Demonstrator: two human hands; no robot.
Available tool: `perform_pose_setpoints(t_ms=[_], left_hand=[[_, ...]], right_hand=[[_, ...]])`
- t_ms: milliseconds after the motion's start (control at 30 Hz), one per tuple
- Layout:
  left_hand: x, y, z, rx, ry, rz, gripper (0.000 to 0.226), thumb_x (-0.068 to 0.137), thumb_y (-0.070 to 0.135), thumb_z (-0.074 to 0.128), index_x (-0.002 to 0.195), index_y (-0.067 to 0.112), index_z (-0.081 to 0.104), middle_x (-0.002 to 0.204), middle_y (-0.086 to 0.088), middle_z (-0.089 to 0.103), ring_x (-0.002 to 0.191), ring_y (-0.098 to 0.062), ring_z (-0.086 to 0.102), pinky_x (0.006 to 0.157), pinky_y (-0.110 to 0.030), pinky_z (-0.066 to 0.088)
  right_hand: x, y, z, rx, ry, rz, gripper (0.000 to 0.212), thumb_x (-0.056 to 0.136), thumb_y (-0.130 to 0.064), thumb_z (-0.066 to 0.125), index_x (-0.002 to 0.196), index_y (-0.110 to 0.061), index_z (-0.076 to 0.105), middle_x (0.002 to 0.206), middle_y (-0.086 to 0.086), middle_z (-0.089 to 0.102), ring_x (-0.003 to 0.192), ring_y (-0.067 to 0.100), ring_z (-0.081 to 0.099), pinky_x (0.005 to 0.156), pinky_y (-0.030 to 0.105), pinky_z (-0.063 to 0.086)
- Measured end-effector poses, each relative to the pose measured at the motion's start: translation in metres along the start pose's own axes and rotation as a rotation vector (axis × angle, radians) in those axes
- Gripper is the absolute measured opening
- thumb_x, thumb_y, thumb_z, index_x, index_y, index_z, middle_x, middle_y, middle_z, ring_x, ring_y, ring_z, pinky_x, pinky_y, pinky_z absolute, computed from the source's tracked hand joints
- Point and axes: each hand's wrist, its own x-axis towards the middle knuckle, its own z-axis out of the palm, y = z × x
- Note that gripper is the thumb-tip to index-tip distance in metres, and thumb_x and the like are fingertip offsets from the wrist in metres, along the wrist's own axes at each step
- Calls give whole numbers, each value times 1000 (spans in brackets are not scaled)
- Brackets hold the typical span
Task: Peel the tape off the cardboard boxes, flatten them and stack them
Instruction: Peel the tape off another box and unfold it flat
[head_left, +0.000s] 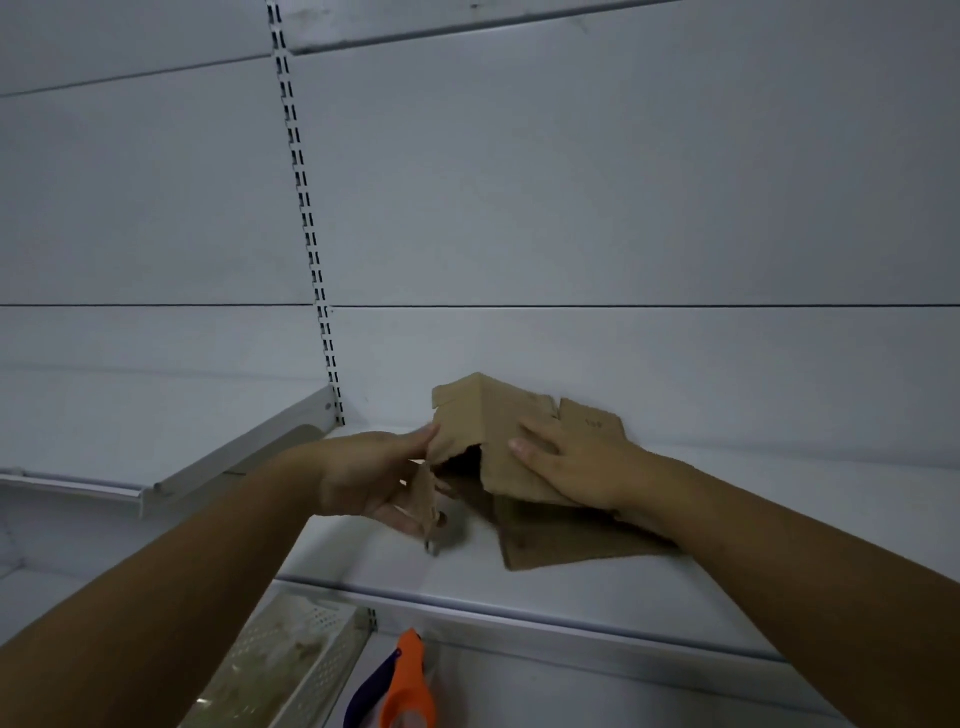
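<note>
White metal shop shelving in dim, bluish light

Pale horizontal back panels (571, 182) fill the rear, split by a slotted metal upright (306, 218). A white metal shelf (519, 587) runs across the front; a second white shelf (104, 441) sits left of the upright. Below the front edge are a perforated metal panel (306, 654) and an orange-and-purple object (408, 686).

Plain brown cardboard box (511, 441) sits on a pale grey-white metal shelf (519, 587); at six o'clock lies an orange-and-purple plastic tool (408, 686), with a perforated beige panel (291, 654) beside it.
</note>
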Motion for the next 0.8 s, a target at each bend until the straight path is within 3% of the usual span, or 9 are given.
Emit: perform_pose_setpoints(t_ms=[100,200,300,400,533,667,800], left_hand=[[2,-4,2,-64,120,-32,39,94,42,43,99,7,61,70,-7,70,58,-18,67,52,-29,56],[-2,-11,-4,47,177,-70,46,94,48,42,102,7,64,76,-7,73,52,-16,61,46,-22,47],[-4,-14,-9,170,259,-67,48,92,53,42,106,13,66,89,-6,76,64,-17,64,62,-26,45],[1,-9,-5,34,300,13,41,89,42,57,107,7,66,90,-10,74,75,-22,70,80,-36,54],[13,4,6,-181,220,1,34,84,33,64,102,5,61,79,-8,66,60,-18,64,59,-28,53],[13,12,33,-294,114,-58,14,86,18,61,92,6,58,58,-4,66,40,-11,61,37,-18,47],[13,13,66,-432,47,26,24,78,15,68,99,6,62,73,-7,70,56,-15,67,46,-24,54]], right_hand=[[12,-9,6,-74,-27,-23,75,83,-74,21,148,-38,10,160,1,4,146,24,10,116,40,12],[14,-10,10,-129,-16,-50,76,83,-74,23,148,-37,11,160,0,0,146,22,6,117,42,12],[12,-11,11,-103,11,-120,74,88,-68,27,149,-28,14,160,-1,3,146,17,9,117,39,15],[8,-15,11,-65,31,-150,67,92,-61,29,147,-24,23,156,-2,22,140,17,27,110,35,26],[7,-17,2,8,59,-107,58,93,-58,25,140,-27,36,146,-1,41,127,19,42,96,30,32],[-2,-14,-20,-38,36,-45,62,89,-65,26,139,-30,40,148,0,39,130,21,40,105,36,34],[-25,-26,-43,-153,-31,-32,80,78,-74,40,142,-26,34,150,-1,34,128,17,41,105,34,35]])
